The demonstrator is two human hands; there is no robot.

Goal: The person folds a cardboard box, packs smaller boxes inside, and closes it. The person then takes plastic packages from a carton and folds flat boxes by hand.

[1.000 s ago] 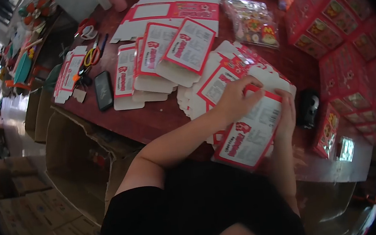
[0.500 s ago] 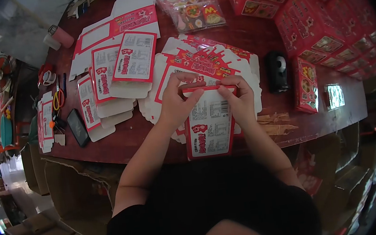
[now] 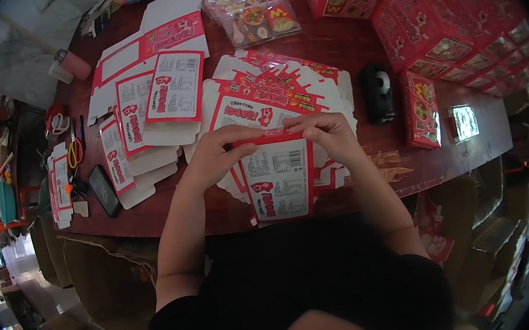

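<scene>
A red and white printed box [image 3: 277, 180] hangs upright at the front of the table, its panel with text and barcode facing me. At its top left edge, my left hand [image 3: 219, 157] pinches the red rim between thumb and fingers. My right hand [image 3: 326, 135] grips the top right of the same edge, thumb and index finger close together. Just behind both hands lies a spread pile of flat printed cartons [image 3: 256, 95]. Whether the box's top flap is folded in cannot be made out.
More flat cartons [image 3: 174, 87] are stacked at left, near scissors [image 3: 74, 152] and a dark phone [image 3: 104, 191]. Clear packets [image 3: 261, 19] lie at the back. A black tape dispenser [image 3: 377, 95], an upright red box [image 3: 421, 110] and stacked red boxes [image 3: 421, 26] stand right.
The view has shifted slightly. Both hands still hold the box's top edge; my left hand has slid outward to the left, and its fingers now lie flatter along the rim.
</scene>
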